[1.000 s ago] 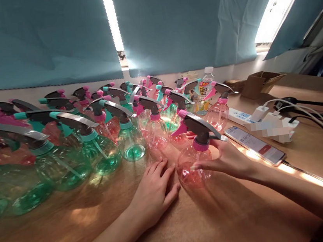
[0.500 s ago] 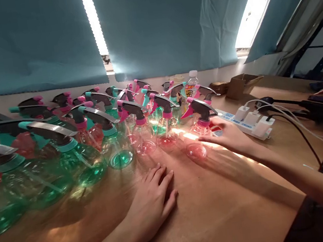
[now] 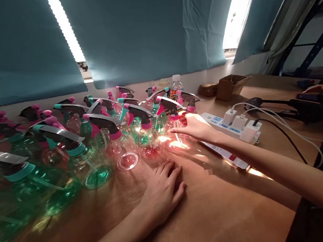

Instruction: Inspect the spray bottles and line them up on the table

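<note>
A clear pink spray bottle [image 3: 176, 135] with a dark trigger head and pink collar stands upright at the right end of the front row. My right hand [image 3: 194, 126] is wrapped round its right side, thumb stretched across the front, the other fingers partly hidden behind. On the table in front of the bottles my left hand [image 3: 165, 185] lies flat, palm down, holding nothing. Just beyond its fingertips stand another pink spray bottle [image 3: 150, 144] and a pink one [image 3: 120, 149] further left. A green spray bottle [image 3: 92, 168] stands left of these.
Several more green and pink bottles crowd the left and back. A phone [image 3: 226, 155] lies under my right forearm, beside a power strip [image 3: 217, 120] with plugged-in chargers and cables. Behind are an open cardboard box [image 3: 229, 88] and a white-capped bottle [image 3: 177, 83]. Another person's hand [image 3: 322, 89] shows far right.
My right hand and the pink spray bottle have moved back towards the other bottles. The phone shows more now. The whole view has swung right; my left hand stays flat on the table.
</note>
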A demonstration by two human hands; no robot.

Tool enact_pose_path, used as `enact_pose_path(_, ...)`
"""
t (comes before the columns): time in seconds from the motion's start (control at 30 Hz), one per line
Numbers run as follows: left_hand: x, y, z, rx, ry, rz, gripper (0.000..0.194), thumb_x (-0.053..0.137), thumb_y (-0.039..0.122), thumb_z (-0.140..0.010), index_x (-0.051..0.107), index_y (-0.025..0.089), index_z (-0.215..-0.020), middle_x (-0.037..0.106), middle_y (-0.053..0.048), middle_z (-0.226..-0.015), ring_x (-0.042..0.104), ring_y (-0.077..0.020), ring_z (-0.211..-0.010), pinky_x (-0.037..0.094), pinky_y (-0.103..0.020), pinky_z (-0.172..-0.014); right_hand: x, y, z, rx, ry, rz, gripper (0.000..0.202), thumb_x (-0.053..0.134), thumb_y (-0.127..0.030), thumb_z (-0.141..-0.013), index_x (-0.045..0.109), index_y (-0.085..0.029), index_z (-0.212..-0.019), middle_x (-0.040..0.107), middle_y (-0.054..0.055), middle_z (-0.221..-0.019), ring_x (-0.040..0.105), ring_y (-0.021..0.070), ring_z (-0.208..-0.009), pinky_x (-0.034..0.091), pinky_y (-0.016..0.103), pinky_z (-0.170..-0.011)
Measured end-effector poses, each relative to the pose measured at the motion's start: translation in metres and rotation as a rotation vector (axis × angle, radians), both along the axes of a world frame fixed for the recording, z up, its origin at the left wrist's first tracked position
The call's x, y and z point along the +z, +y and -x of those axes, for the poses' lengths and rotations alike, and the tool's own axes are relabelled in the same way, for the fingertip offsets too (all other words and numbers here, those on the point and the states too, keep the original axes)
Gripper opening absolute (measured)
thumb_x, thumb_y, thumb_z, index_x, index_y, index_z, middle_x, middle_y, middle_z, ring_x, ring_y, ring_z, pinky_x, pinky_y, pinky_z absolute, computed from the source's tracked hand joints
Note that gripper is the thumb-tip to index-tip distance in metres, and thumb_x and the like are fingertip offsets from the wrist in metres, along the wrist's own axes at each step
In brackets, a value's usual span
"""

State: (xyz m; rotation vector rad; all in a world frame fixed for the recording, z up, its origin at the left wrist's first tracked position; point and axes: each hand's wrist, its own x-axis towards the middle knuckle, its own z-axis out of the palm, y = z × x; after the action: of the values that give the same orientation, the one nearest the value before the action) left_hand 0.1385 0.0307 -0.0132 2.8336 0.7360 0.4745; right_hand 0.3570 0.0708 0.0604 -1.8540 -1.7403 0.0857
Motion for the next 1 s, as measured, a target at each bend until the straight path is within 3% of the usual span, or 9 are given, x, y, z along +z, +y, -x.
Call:
enact_pose_path(0.23,0.004,0.004,-0.011,-0.002,0.035,0.025,0.044,0.056,0.028,-0.093,0.055,0.008,-0.131,0.055,-0.019,-0.135,0.048,-0.0337,-0.126,0.039,-0.05,-0.106,0.003,0.009,0.007,-0.019,0.018,-0.009,0.04,0.074,-0.054,-0.072,0.057,-0.018,-0.076,0.061,0.003,-0.073,0.056,0.0177,-0.067,0.043,0.028,-0.06)
enact_pose_path(0.43,0.004,0.004,-0.011,0.001,0.043,0.038,0.044,0.056,0.028,-0.093,0.054,0.008,-0.132,0.055,-0.019,-0.135,0.048,-0.0336,-0.126,0.039,-0.049,-0.106,0.0,0.008,0.007,0.014,0.04,0.006,0.041,0.072,-0.056,-0.072,0.057,-0.018,-0.071,0.063,0.005,-0.071,0.06,0.0211,-0.066,0.046,0.032,-0.06)
enact_pose_path(0.57,0.004,0.005,-0.011,0.002,0.044,0.04,0.044,0.055,0.029,-0.094,0.054,0.008,-0.132,0.054,-0.019,-0.136,0.048,-0.034,-0.127,0.039,-0.05,-0.106,-0.003,-0.003,0.001,0.059,0.109,-0.016,0.046,0.072,-0.058,-0.071,0.063,-0.018,-0.091,0.069,0.009,-0.098,0.066,0.0245,-0.087,0.051,0.035,-0.076)
enact_pose_path(0.67,0.005,0.005,-0.011,0.001,0.042,0.042,0.043,0.055,0.029,-0.094,0.054,0.008,-0.132,0.054,-0.019,-0.136,0.047,-0.0342,-0.127,0.039,-0.051,-0.106,0.0,-0.02,-0.009,0.06,0.178,-0.039,0.045,0.07,-0.054,-0.075,0.064,-0.019,-0.101,0.07,0.008,-0.107,0.067,0.0234,-0.095,0.05,0.034,-0.084)
enact_pose_path(0.83,0.004,0.009,-0.019,-0.003,0.022,0.057,0.04,0.055,0.027,-0.094,0.054,0.009,-0.13,0.054,-0.019,-0.135,0.049,-0.0336,-0.125,0.042,-0.05,-0.103,0.005,-0.039,-0.039,-0.05,0.269,-0.071,0.025,0.064,-0.044,-0.082,0.071,-0.021,-0.088,0.075,0.004,-0.091,0.069,0.0217,-0.085,0.051,0.033,-0.076)
enact_pose_path(0.9,0.003,0.012,-0.026,-0.012,0.004,0.063,0.038,0.055,0.026,-0.094,0.054,0.011,-0.129,0.054,-0.018,-0.135,0.05,-0.0322,-0.124,0.044,-0.049,-0.102,0.003,-0.035,-0.053,-0.141,0.291,-0.106,0.03,0.065,-0.048,-0.08,0.071,-0.02,-0.088,0.075,0.007,-0.091,0.068,0.0254,-0.085,0.049,0.038,-0.078)
enact_pose_path(1.0,0.002,0.016,-0.038,-0.034,-0.023,0.069,0.033,0.053,0.025,-0.094,0.055,0.013,-0.125,0.053,-0.017,-0.135,0.052,-0.0308,-0.122,0.045,-0.047,-0.101,-0.003,-0.017,-0.068,-0.199,0.345,-0.139,0.052,0.071,-0.055,-0.071,0.068,-0.014,-0.103,0.072,0.015,-0.104,0.067,0.0308,-0.096,0.048,0.044,-0.084)
